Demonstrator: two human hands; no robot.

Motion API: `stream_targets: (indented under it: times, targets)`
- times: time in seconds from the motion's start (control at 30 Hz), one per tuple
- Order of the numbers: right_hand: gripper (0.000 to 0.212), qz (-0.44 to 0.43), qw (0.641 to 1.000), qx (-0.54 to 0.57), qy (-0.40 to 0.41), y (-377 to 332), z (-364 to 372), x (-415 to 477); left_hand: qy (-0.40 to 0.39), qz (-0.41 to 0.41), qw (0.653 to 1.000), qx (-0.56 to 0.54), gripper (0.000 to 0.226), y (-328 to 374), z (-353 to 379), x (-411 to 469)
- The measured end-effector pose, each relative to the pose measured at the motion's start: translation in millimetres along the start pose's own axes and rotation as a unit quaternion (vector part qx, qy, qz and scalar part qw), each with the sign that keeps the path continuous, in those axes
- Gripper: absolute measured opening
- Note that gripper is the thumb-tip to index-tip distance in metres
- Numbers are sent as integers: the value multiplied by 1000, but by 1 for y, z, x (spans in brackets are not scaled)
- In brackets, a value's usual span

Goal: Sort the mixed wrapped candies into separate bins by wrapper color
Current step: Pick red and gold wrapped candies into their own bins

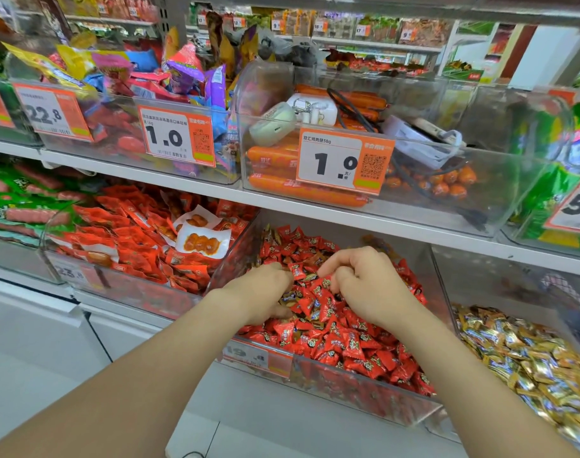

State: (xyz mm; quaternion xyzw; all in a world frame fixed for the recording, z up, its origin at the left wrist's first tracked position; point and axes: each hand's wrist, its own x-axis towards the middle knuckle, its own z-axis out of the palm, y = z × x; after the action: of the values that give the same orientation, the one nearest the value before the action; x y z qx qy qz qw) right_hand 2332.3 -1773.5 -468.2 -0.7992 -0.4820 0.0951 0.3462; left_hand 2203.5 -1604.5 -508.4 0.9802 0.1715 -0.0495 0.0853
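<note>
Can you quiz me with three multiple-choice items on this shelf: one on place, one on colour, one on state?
1. Both hands are in which bin?
A. the gold candy bin
B. the red candy bin
C. the sausage bin

2. The candies in the bin to the right are mostly:
A. gold
B. green
C. purple

3. The left hand is:
A. flat and open
B. curled into the candies
C. off the shelf

Key: B, the left hand and right hand sit in the red candy bin; A, the gold candy bin holds gold wrappers; B, its fingers are bent down among the wrappers.
</note>
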Motion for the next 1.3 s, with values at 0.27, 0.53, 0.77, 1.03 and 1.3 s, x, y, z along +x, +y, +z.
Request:
stream_targets:
  times: [0.27,0.53,0.77,1.03,1.3]
  targets:
    - [21,-60,964,-236,-106,-12,14,-7,24,-19,1000,2,20,-4,3,-2]
    - [22,-67,945,-303,-100,-13,33,1,110,-50,970,-212,34,3,-17,-20]
    - [22,4,999,-50,12,-8,11,0,86,-75,946,-304,30,6,-28,-32]
    - [23,38,999,21,12,1,5,-3,41,-65,890,-450,28,24,-31,-32]
    - [40,96,981,167,10,-15,-4,-19,50,2,875,-481,46,59,-32,-28]
